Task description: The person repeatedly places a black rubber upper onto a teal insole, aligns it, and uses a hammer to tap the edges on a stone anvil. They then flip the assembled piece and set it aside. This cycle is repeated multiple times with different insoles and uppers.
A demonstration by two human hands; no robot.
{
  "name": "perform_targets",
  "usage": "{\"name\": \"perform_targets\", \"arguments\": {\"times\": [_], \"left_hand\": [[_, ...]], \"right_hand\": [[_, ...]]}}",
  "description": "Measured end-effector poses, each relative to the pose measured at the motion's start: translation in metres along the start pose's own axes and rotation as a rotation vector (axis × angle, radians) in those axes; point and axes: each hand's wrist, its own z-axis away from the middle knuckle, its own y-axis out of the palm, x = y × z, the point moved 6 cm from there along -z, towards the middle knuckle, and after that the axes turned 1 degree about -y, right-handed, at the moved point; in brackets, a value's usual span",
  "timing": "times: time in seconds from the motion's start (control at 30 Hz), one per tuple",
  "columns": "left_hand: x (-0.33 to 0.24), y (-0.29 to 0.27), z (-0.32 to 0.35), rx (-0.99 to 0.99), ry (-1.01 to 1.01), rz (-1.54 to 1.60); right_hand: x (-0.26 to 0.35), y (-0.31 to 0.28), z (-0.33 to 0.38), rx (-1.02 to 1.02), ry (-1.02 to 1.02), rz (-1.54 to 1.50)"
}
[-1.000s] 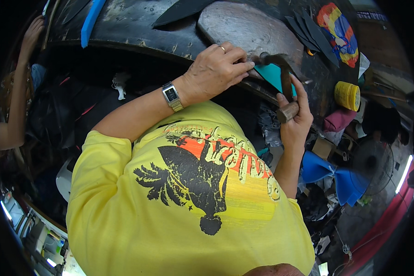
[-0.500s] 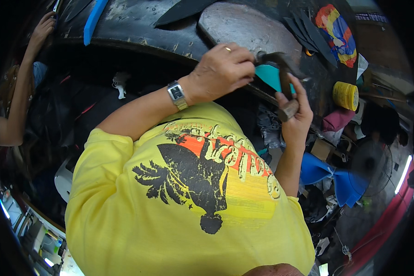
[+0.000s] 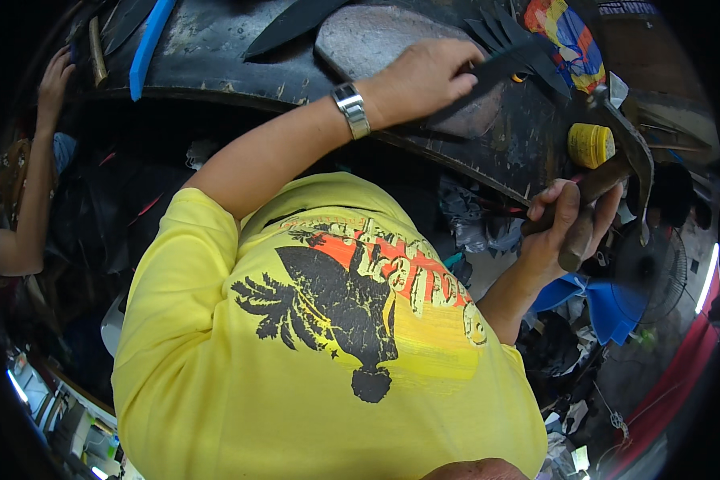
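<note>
My left hand (image 3: 424, 80), with a steel watch on its wrist, is over the dark bench at the edge of a flat stone slab (image 3: 376, 40). Its thumb and fingers pinch a long, dark flat piece (image 3: 500, 74), slightly blurred, that slants up to the right across the slab. Off the bench's right front edge, my right hand (image 3: 564, 224) is closed around a hammer (image 3: 610, 178). The hammer has a wooden handle and a long curved metal head. A second wooden handle end (image 3: 576, 242) sticks out between the same fingers; what it belongs to is hidden.
Several dark pointed pieces (image 3: 508, 36) lie right of the slab, near a multicoloured bag (image 3: 568, 40). A yellow tub (image 3: 590, 146) stands at the right. A blue strip (image 3: 149, 52) and a wooden stick (image 3: 98, 52) lie left. Another person's arm (image 3: 44, 120) reaches in at far left.
My right hand has swung right, away from the slab, with the hammer. My left hand has moved up and right; the piece near it showed teal before and now shows dark.
</note>
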Motion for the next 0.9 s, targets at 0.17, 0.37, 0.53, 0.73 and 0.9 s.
{"name": "perform_targets", "arguments": {"times": [0.17, 0.37, 0.53, 0.73, 0.9], "left_hand": [[0.027, -0.019, 0.0, 0.153, -0.116, -0.285], [0.031, -0.021, 0.007, 0.146, -0.136, -0.311], [0.033, -0.021, 0.008, 0.084, -0.087, -0.331], [0.035, -0.019, 0.004, 0.046, -0.047, -0.372], [0.036, -0.017, 0.005, 0.042, -0.035, -0.378]], "right_hand": [[-0.041, 0.047, 0.013, 0.41, -0.187, 0.194], [-0.061, 0.044, 0.013, 0.507, 0.013, 0.378], [-0.051, 0.035, 0.017, 0.362, -0.018, 0.201], [-0.065, 0.042, 0.027, 0.499, 0.069, 0.353], [-0.048, 0.031, 0.034, 0.381, 0.064, 0.231]]}}
